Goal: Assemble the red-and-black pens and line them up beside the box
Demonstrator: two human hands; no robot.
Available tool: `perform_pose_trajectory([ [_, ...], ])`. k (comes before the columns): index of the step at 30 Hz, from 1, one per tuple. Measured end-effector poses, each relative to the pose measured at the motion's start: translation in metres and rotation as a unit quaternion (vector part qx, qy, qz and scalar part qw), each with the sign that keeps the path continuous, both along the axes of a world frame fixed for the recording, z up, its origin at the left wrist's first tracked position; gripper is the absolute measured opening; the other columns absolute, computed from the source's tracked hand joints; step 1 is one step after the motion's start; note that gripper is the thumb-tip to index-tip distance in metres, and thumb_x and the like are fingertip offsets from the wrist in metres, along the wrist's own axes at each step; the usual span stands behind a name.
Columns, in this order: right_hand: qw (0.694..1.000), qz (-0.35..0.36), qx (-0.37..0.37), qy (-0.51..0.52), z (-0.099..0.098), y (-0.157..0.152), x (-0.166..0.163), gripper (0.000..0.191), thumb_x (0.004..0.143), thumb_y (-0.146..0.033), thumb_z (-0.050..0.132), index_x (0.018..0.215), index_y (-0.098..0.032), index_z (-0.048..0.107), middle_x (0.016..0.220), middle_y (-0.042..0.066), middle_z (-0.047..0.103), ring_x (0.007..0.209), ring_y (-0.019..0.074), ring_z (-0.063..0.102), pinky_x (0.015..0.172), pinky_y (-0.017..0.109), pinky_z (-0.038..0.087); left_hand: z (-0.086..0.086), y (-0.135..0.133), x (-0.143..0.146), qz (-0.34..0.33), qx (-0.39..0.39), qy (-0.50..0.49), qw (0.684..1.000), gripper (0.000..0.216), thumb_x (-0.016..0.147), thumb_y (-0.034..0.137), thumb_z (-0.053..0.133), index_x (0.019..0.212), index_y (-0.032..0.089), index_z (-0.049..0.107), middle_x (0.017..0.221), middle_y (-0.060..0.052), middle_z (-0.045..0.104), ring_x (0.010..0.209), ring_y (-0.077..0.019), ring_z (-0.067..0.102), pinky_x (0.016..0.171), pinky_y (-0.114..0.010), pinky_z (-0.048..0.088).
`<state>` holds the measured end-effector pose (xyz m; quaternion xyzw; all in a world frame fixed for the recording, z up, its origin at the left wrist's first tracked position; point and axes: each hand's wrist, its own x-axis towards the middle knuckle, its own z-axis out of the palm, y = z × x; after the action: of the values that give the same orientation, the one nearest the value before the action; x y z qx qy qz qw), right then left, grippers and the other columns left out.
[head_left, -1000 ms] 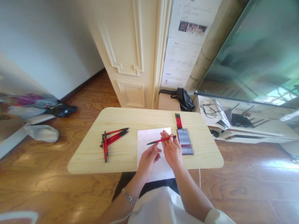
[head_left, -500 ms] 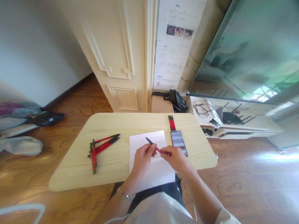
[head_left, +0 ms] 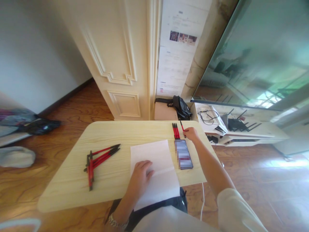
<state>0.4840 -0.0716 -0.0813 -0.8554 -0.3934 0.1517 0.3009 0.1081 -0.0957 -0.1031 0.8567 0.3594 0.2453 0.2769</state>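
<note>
one sheet (head_left: pixel 154 154), one phone (head_left: pixel 183 154), three pens (head_left: pixel 175 130) side by side

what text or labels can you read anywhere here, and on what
Nothing here reads clearly.
Wall poster: printed lines, some red, too small to read.
Phone screen: blurred out.
White paper under the left hand: no writing shows.
Red pen in the right hand, and the pile of red pens on the table: no legible print.

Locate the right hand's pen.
Head view: the red pen is at the far right of the table, in the right hand, beside three lined-up pens beyond the phone.
</note>
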Motion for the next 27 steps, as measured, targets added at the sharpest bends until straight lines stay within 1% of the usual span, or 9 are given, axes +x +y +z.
perform_pose_trajectory([
  [2, 1.000, 0.000, -0.016, -0.014, -0.006, 0.003, -0.002, 0.020, 0.061, -0.021, 0.064, 0.077, -0.015, 0.075, 0.062, 0.007, 0.069, 0.062, 0.0191, 0.061, 0.058, 0.026, 0.039, -0.002, 0.001, 0.001, -0.003, 0.004, 0.001, 1.000, 0.029, 0.080, 0.020, 0.060, 0.109, 0.020, 0.062, 0.110, -0.008, 0.064, 0.106, -0.0263, 0.054, 0.096, -0.048, 0.043],
  [8, 0.998, 0.014, -0.045, -0.039, -0.014, 0.003, -0.007, 0.015, 0.064, -0.028, 0.067, 0.071, -0.018, 0.075, 0.068, 0.008, 0.071, 0.069, 0.0210, 0.063, 0.061, 0.027, 0.039, -0.004, 0.006, 0.005, -0.001, 0.004, -0.003, 1.000, 0.030, 0.079, 0.018, 0.060, 0.108, 0.021, 0.062, 0.110, -0.007, 0.063, 0.106, -0.0265, 0.053, 0.096, -0.047, 0.043],
  [16, 0.995, 0.048, -0.073, -0.047, -0.011, -0.002, -0.012, 0.022, 0.070, -0.036, 0.066, 0.076, -0.017, 0.075, 0.071, 0.006, 0.071, 0.068, 0.0178, 0.062, 0.061, 0.024, 0.038, -0.003, 0.007, 0.007, 0.000, -0.001, 0.008, 1.000, 0.030, 0.078, 0.017, 0.061, 0.108, 0.020, 0.063, 0.111, -0.007, 0.063, 0.107, -0.0253, 0.053, 0.097, -0.045, 0.043],
  [21, 0.994, 0.053, -0.081, -0.054, -0.010, -0.001, -0.013, 0.022, 0.071, -0.033, 0.065, 0.081, -0.016, 0.075, 0.076, 0.006, 0.072, 0.071, 0.0178, 0.063, 0.062, 0.023, 0.039, -0.002, 0.009, 0.009, 0.003, 0.003, 0.009, 1.000, 0.030, 0.078, 0.016, 0.061, 0.108, 0.019, 0.063, 0.111, -0.007, 0.063, 0.107, -0.0249, 0.053, 0.097, -0.044, 0.043],
  [27, 0.994, 0.056, -0.085, -0.047, -0.006, -0.002, -0.018, 0.020, 0.072, -0.031, 0.064, 0.081, -0.017, 0.075, 0.077, 0.006, 0.072, 0.074, 0.0182, 0.064, 0.064, 0.023, 0.040, -0.005, 0.010, 0.011, 0.000, 0.009, 0.011, 1.000, 0.030, 0.078, 0.015, 0.061, 0.107, 0.020, 0.063, 0.111, -0.007, 0.063, 0.106, -0.0250, 0.053, 0.097, -0.044, 0.043],
])
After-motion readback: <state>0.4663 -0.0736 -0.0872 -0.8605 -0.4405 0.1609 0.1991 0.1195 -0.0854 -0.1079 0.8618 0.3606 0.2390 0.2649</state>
